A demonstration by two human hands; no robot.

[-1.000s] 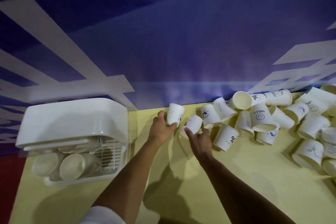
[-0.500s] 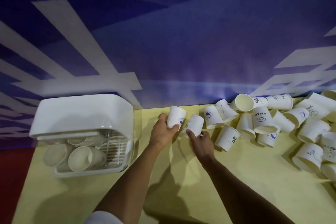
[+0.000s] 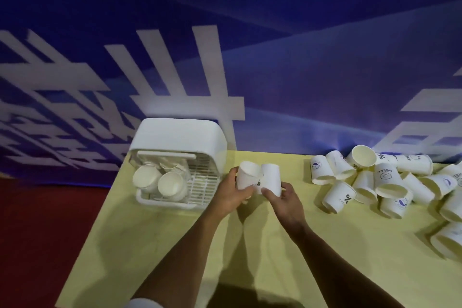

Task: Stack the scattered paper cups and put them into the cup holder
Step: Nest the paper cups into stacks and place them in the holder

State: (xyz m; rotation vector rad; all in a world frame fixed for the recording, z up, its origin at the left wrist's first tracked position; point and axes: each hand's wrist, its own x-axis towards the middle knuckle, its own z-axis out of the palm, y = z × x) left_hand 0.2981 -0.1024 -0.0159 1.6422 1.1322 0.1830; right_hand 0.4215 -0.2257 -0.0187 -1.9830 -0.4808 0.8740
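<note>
Rounded white plastic cup holder (image 3: 180,142) with a slatted floor already held a few white paper cups (image 3: 160,180), mouths outward. Beside it, above the matt yellow tabletop (image 3: 175,245), the left hand (image 3: 231,194) curled round one tapered cup (image 3: 247,177) and the right hand (image 3: 287,199) round a second cup (image 3: 271,177), touching but not yet nested. A large heap of thin, rolled-rim cups (image 3: 375,182) lay unstacked at right; the task was judged early.

White cups (image 3: 390,177), yellow table (image 3: 175,245)
</note>
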